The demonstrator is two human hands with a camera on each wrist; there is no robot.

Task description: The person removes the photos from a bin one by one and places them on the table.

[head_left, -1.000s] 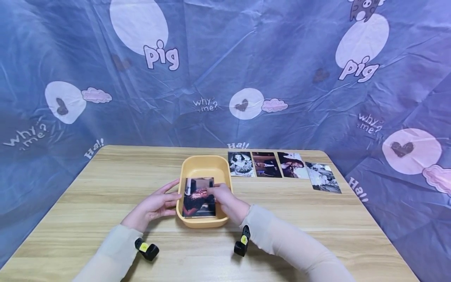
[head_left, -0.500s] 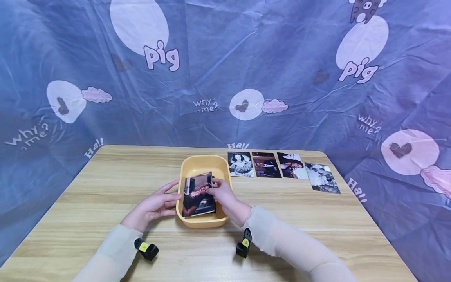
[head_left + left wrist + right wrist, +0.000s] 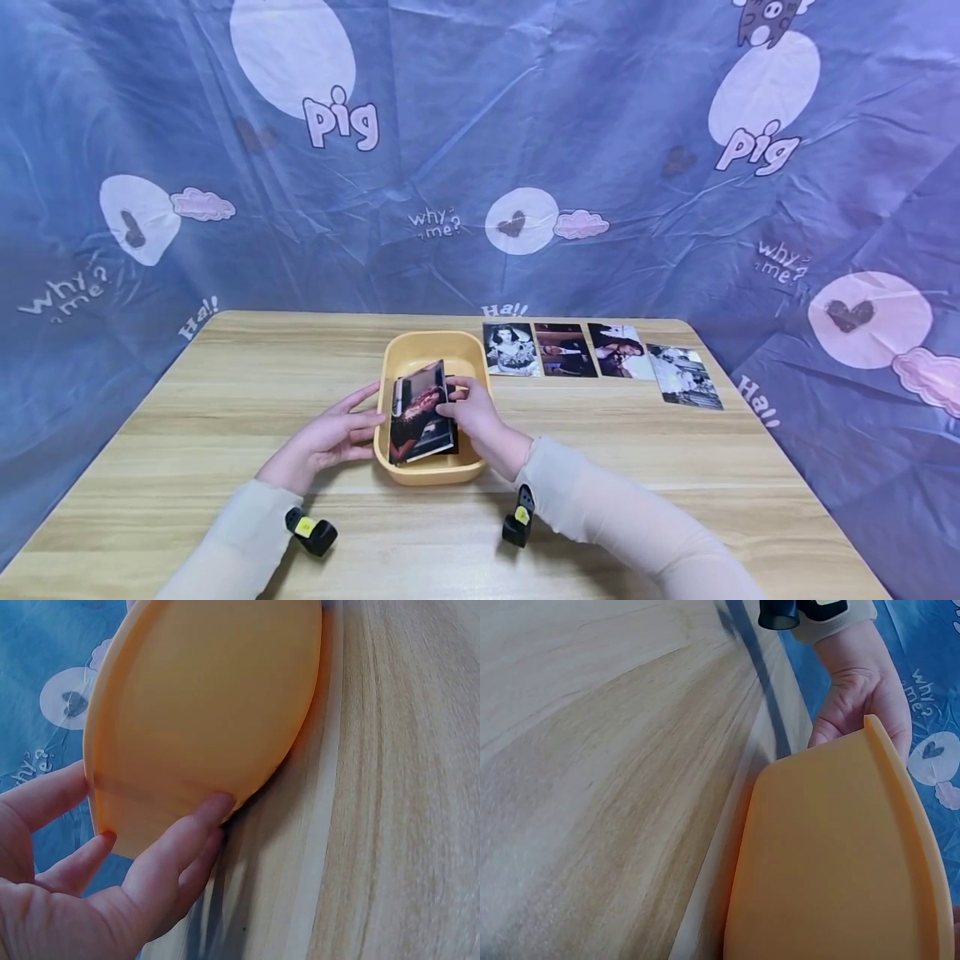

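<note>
A yellow plastic basin (image 3: pixel 435 478) stands on the wooden table. In the head view my left hand (image 3: pixel 333 433) touches its left side, fingers extended against wall and rim. The left wrist view shows this hand (image 3: pixel 142 877) spread along the basin's outer wall (image 3: pixel 210 712). My right hand (image 3: pixel 480 417) reaches in over the right rim and pinches the right edge of a colour photo (image 3: pixel 416 421), tilted up on that side. A dark photo edge (image 3: pixel 452 445) shows beneath it. In the right wrist view the basin (image 3: pixel 832 855) hides most of the right hand.
A row of photos lies at the back right: a black-and-white portrait (image 3: pixel 512 350), two colour photos (image 3: pixel 566 350) and a black-and-white one (image 3: pixel 684 377) set askew. A blue patterned cloth (image 3: pixel 375 275) hangs behind the table (image 3: pixel 225 392).
The right hand has lifted the photo's right edge, so it has gone from lying flat to tilted, and a dark photo edge shows under it. The left hand stays on the basin.
</note>
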